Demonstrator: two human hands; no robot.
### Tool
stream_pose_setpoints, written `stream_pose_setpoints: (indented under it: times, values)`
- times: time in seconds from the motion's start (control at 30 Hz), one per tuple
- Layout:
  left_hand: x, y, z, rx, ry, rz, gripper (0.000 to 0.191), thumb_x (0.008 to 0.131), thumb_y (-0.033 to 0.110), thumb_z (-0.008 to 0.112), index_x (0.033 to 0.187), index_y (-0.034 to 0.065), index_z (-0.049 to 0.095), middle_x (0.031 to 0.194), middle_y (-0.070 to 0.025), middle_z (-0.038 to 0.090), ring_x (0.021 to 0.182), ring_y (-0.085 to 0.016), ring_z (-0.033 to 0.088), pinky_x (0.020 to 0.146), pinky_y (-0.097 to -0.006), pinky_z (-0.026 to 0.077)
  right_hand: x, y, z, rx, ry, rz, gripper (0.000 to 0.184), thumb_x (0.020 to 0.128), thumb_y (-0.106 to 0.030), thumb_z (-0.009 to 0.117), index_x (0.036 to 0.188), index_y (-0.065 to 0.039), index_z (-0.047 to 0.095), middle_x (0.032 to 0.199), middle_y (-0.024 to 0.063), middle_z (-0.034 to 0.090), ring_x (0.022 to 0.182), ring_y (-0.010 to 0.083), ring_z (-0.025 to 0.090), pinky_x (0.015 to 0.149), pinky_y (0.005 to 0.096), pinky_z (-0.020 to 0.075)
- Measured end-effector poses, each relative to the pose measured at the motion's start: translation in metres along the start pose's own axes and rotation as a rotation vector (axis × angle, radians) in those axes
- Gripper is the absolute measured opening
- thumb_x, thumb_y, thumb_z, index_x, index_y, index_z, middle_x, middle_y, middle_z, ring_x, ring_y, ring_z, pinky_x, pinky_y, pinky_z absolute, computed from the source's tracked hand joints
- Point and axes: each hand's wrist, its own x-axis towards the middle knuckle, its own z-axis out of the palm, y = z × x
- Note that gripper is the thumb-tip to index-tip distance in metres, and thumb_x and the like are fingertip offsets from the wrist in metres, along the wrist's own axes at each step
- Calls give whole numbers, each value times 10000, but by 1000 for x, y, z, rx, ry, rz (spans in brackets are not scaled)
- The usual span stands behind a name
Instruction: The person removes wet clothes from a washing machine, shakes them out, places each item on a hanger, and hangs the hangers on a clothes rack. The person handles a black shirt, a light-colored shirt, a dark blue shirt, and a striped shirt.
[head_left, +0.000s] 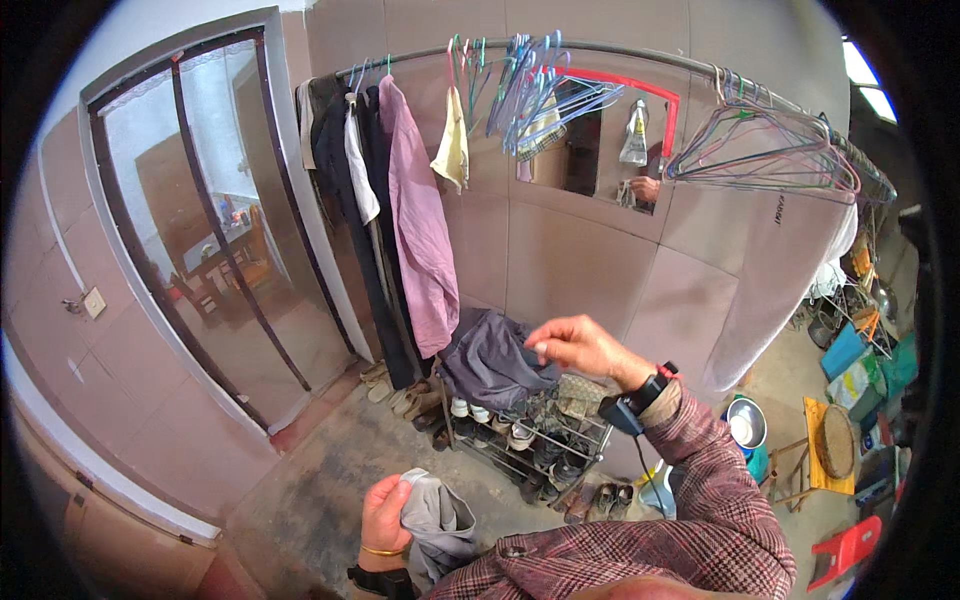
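Note:
My left hand (384, 517) grips a light grey cloth garment (442, 525) by its edge, low in front of my body. The cloth hangs in loose folds against my checked coat. My right hand (577, 345) is raised, its fingers bent toward the thumb. Behind those fingertips a dark grey garment (487, 360) lies draped over the top of a metal shoe rack (525, 469). Whether my fingers touch or pinch that garment cannot be made out.
Above runs a metal clothes rail (637, 54) with bunched wire hangers (529, 97), a pink shirt (416, 217) and dark clothes. A red-edged mirror (577, 150) is on the wall. Glass doors (217, 225) stand left. Right are a wooden stool (814, 465) and a red plastic stool (847, 551).

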Motion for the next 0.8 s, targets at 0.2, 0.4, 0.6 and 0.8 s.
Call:
stream_pose_setpoints:
  times: [0.2, 0.4, 0.6, 0.8]
  values:
    - [87, 18, -48, -47, -63, -13, 164, 912, 47, 533, 1014, -44, 623, 953, -104, 675, 841, -174, 650, 782, -304, 520, 64, -86, -37, -295, 362, -154, 203, 931, -128, 561, 1087, -27, 643, 849, -2, 641, 602, 43, 512, 542, 208, 456]
    - [183, 63, -105, -51, -199, -210, 146, 919, 68, 554, 997, -31, 628, 969, -98, 676, 850, -169, 651, 780, -300, 524, 158, -184, -49, -1005, 811, -544, 178, 887, -96, 559, 1010, -3, 648, 852, 117, 646, 688, 231, 623, 621, 324, 493]
    - [247, 114, -151, 8, -353, -365, 160, 920, 77, 555, 1006, -39, 623, 937, -83, 672, 814, -144, 641, 752, -280, 518, 265, -231, -97, -1617, 1058, -416, 237, 888, -175, 532, 1037, -37, 656, 900, 167, 650, 816, 349, 618, 720, 371, 485]
    - [280, 142, -191, -6, -338, -393, 161, 911, 69, 558, 1002, -44, 625, 936, -88, 674, 807, -144, 644, 748, -277, 520, 313, -245, -122, -1256, 1128, -198, 266, 893, -167, 491, 1061, -49, 661, 882, 142, 671, 759, 247, 644, 663, 334, 510]
